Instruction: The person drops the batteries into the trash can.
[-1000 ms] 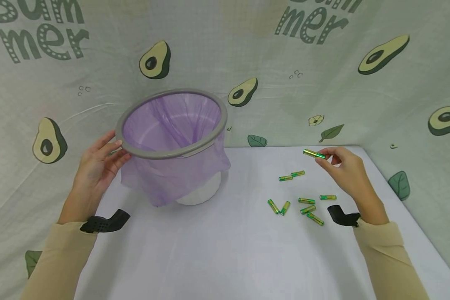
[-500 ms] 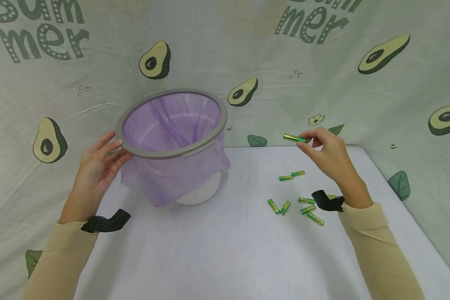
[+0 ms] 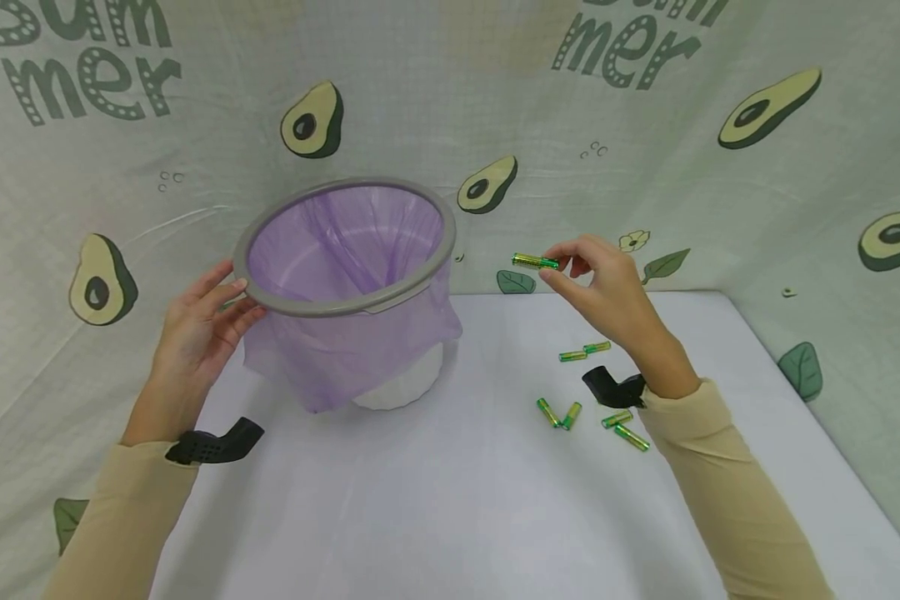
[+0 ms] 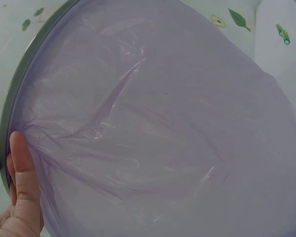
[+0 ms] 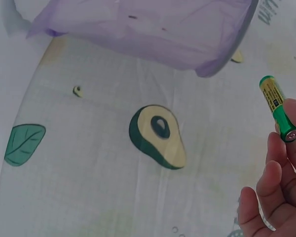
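At far left the cloth [image 3: 232,42] reads "Summer"; nearer, the left hand [image 3: 198,333] clamps a purple-lined bin [image 3: 318,309] by its rim, what is already inside unclear. Rightward, the right hand [image 3: 603,292] pinches one battery [image 3: 531,261] aloft, label illegible; at least six loose batteries [image 3: 573,356] lie on the counter [image 3: 420,500].

The head view shows seven batteries [image 3: 535,261], one bin [image 3: 408,385], one liner [image 3: 352,354]
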`<state>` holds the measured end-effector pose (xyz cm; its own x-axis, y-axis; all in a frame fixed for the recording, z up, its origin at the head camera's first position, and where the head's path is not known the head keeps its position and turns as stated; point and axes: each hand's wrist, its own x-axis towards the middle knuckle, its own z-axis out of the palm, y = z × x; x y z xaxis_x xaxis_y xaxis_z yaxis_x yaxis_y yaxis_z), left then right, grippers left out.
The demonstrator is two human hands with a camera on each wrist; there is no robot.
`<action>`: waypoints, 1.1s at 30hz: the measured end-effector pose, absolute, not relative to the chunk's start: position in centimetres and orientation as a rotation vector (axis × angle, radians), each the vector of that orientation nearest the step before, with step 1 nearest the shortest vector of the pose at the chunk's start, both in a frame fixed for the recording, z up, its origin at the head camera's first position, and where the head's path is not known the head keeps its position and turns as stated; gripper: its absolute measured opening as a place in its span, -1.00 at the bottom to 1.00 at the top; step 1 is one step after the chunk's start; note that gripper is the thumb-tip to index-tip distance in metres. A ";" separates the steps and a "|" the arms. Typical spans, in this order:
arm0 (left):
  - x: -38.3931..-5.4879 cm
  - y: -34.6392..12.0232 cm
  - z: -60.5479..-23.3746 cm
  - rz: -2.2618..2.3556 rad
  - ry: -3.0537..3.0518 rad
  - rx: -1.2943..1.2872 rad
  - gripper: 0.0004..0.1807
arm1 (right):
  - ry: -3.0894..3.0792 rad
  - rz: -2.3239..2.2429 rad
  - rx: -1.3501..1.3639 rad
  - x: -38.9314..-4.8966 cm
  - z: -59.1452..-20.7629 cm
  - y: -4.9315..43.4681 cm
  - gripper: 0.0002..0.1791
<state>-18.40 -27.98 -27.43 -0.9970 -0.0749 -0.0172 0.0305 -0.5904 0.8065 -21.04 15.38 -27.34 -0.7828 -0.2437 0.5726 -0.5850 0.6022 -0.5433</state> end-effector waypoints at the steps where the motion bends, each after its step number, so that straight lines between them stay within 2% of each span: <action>1: -18.4 -28.0 -27.4 -2.750 -1.389 0.076 -0.34 | -2.384 1.042 0.669 -21.1 -27.2 15.1 -0.83; 5: -18.3 -27.9 -27.4 -2.731 -1.412 0.085 -0.33 | -2.378 1.062 0.708 -21.3 -26.7 13.9 -0.82; 13: -18.3 -27.6 -27.1 -2.695 -1.426 0.099 -0.47 | -2.336 1.107 0.779 -21.3 -25.8 11.2 -0.81; 33: -18.3 -27.9 -27.5 -2.753 -1.348 0.054 -0.53 | -2.335 1.149 0.911 -22.0 -25.6 5.3 -0.82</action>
<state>-18.26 -27.89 -27.53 -0.9965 -0.0838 0.0020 0.0529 -0.6109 0.7900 -22.00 5.25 -25.61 -0.7164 -0.3829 0.5832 -0.6957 0.4547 -0.5561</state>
